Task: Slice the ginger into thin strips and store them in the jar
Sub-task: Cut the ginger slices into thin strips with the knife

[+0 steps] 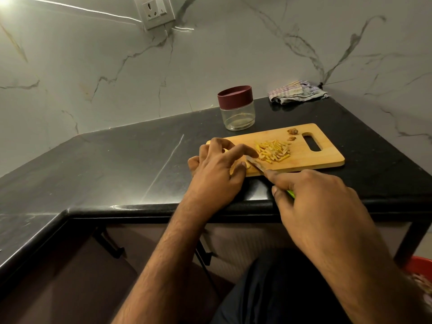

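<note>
A wooden cutting board [311, 160] lies on the black counter. On it sits a pile of thin yellow ginger strips [273, 150], with two small brown ginger scraps [292, 134] near the handle slot. My left hand [217, 169] rests on the board's left end, its fingers curled over a piece of ginger that is mostly hidden. My right hand [313, 199] grips a green-handled knife [256, 166], whose blade lies by my left fingertips. A clear glass jar [238, 118] with its maroon lid on stands behind the board.
A striped cloth [297, 92] lies crumpled in the back right corner. The black counter [117, 164] stretches left and has a front edge just under my wrists. A wall socket [155, 11] is on the marble backsplash. A red container [420, 270] sits low right.
</note>
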